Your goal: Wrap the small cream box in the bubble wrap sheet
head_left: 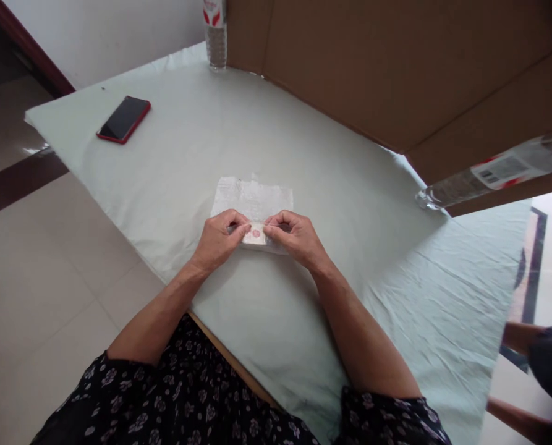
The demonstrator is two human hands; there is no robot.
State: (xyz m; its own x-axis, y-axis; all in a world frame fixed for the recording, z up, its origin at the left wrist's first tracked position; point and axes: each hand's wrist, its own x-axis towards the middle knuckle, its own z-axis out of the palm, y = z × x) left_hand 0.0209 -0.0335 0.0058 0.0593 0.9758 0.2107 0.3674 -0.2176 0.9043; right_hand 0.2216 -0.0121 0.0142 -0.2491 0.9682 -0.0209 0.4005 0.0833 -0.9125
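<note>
A small, flat whitish packet (pixel 256 235) with a round red mark lies between my hands. My left hand (pixel 220 240) is closed, thumb and fingertips pinching its left end. At the right end my right hand (pixel 295 235) pinches in the same way. Beneath and beyond it spreads a white, wrinkled sheet (pixel 252 196), perhaps bubble wrap or paper; I cannot tell which. What the packet contains is hidden.
Pale green cloth (pixel 164 167) covers the table. A phone (pixel 126 119) in a red case lies at the far left. Tall cardboard (pixel 373 68) stands behind, with a clear bottle (pixel 217 38) and a tilted bottle (pixel 484 176) against it. Another person's arm (pixel 521 337) shows at right.
</note>
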